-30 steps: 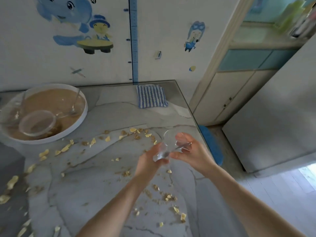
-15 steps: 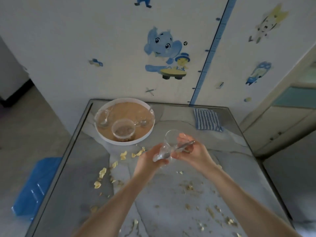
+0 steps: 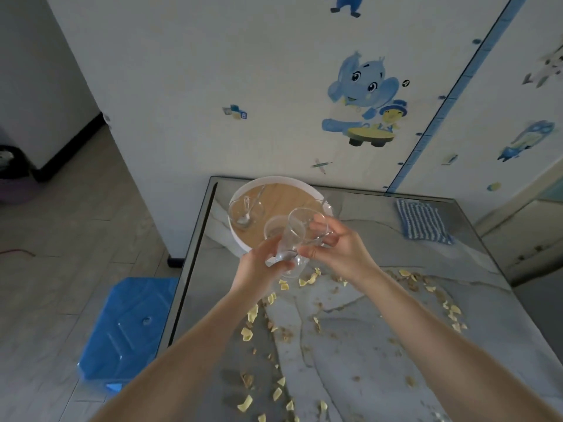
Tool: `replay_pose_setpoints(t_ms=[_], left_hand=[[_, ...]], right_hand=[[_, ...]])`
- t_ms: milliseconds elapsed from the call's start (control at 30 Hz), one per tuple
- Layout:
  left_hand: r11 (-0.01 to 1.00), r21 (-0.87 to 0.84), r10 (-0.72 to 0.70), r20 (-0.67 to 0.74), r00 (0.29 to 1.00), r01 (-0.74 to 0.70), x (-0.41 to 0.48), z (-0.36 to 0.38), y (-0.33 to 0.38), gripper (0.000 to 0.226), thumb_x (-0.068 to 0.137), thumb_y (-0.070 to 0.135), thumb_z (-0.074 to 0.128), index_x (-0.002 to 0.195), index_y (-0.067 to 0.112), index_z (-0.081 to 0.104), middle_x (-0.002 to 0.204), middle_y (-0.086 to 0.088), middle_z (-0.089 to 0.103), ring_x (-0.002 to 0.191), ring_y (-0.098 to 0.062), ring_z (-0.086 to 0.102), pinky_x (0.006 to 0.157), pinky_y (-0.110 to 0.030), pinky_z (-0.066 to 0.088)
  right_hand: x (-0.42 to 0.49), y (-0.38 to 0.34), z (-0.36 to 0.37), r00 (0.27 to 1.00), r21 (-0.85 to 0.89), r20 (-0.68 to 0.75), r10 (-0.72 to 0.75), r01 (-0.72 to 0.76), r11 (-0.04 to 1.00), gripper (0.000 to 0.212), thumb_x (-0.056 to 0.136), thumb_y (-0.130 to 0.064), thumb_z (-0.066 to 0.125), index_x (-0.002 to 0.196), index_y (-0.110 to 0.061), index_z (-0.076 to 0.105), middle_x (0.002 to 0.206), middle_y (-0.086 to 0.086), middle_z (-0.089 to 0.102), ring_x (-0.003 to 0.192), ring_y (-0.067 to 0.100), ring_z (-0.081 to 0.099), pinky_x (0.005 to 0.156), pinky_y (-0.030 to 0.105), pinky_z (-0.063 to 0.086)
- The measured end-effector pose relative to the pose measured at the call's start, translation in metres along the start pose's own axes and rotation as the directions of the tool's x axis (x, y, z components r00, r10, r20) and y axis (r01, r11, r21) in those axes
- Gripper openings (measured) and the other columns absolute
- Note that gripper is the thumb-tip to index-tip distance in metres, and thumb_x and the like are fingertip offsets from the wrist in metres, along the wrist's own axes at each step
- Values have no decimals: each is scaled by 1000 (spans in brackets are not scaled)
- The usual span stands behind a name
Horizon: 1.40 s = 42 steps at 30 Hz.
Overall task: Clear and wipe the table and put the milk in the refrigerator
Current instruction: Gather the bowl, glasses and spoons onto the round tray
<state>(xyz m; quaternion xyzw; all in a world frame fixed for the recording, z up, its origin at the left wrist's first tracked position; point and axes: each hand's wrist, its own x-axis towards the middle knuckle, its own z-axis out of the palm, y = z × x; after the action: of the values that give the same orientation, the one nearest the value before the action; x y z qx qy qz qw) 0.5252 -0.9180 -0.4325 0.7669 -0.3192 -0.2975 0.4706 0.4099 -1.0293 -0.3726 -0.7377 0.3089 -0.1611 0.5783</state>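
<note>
- Left hand (image 3: 259,271) grips the base of a clear glass (image 3: 293,236); right hand (image 3: 339,251) holds its rim, above the table (image 3: 365,345) just in front of the tray (image 3: 283,178).
- Yellow crumbs (image 3: 246,333) litter the marbled top; a striped cloth (image 3: 422,222) lies far right.
- Blue stool (image 3: 128,324) on the floor, left.

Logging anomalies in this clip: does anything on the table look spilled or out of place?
Yes. Yellow and brown crumbs lie scattered across the table, from beside the tray to the near edge, and look like spilled food. The left hand and right hand hold a glass above them.
</note>
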Motion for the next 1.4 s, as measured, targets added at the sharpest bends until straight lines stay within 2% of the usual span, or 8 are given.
replay_pose_setpoints(t_ms=[200, 333, 433, 567, 733, 800, 1000, 1400], left_hand=[[1000, 11, 3, -57, 998, -2, 17, -12, -8, 52, 76, 31, 70, 125, 31, 53, 105, 9, 64, 96, -6, 55, 74, -11, 37], [998, -69, -23, -166, 986, 12, 27, -15, -19, 33, 82, 34, 63, 112, 22, 59, 98, 13, 63, 93, -1, 56, 82, -19, 40], [992, -2, -122, -255, 959, 125, 42, -15, -36, 37, 91, 27, 54, 124, 11, 51, 111, 1, 61, 98, -10, 56, 81, -23, 41], [948, -5, -309, -273, 911, 320, 69, -7, -60, 46, 92, 22, 51, 131, 2, 38, 114, -15, 58, 106, -27, 54, 78, -30, 41], [907, -68, -418, -249, 874, 415, 96, 7, -80, 35, 89, 19, 53, 119, 5, 41, 102, -15, 62, 90, -27, 62, 63, -34, 50], [896, -134, -444, -245, 862, 423, 104, 12, -85, 25, 88, 15, 54, 108, 6, 42, 99, -16, 62, 84, -27, 66, 71, -40, 56], [878, -227, -470, -250, 847, 421, 113, 14, -93, 17, 86, 5, 56, 97, 9, 44, 106, -18, 60, 68, -21, 65, 53, -21, 54], [880, -266, -461, -276, 844, 394, 115, 18, -101, 27, 87, 5, 56, 112, 5, 49, 106, -21, 61, 62, -15, 63, 40, -10, 46]], right_hand=[[29, -2, 11, 1000, 3, 17, 14, -14, 1000, 67, 69, -14, 78, 129, -17, 46, 123, -1, 57, 108, 12, 59, 76, 7, 50], [60, -11, 3, 1000, -41, 25, -15, 16, 999, 41, 70, -14, 77, 102, -27, 56, 95, -7, 60, 85, 3, 59, 78, 14, 49], [89, -22, -8, 998, -45, 14, -61, 62, 997, 31, 69, -13, 77, 84, -26, 53, 79, -10, 58, 79, 5, 59, 74, 14, 50], [136, -31, -17, 990, -96, -83, -116, 108, 990, 40, 68, -18, 79, 98, -17, 52, 80, -10, 56, 92, 12, 56, 89, 30, 47], [186, -16, -13, 973, -140, -186, -135, 110, 984, 37, 70, -13, 78, 72, -24, 43, 74, -11, 48, 76, -1, 51, 68, 5, 42], [202, -3, -9, 970, -160, -208, -127, 95, 983, 41, 69, -15, 79, 69, -25, 39, 84, -8, 49, 85, 7, 51, 78, 14, 42], [228, 31, 5, 983, -210, -176, -55, 17, 978, 42, 72, -22, 77, 101, -12, 48, 79, -11, 42, 94, 15, 46, 79, 25, 36], [247, 53, 17, 985, -243, -171, 34, -76, 967, 73, 73, -30, 75, 131, -6, 38, 129, 11, 49, 120, 24, 48, 90, 28, 37]])
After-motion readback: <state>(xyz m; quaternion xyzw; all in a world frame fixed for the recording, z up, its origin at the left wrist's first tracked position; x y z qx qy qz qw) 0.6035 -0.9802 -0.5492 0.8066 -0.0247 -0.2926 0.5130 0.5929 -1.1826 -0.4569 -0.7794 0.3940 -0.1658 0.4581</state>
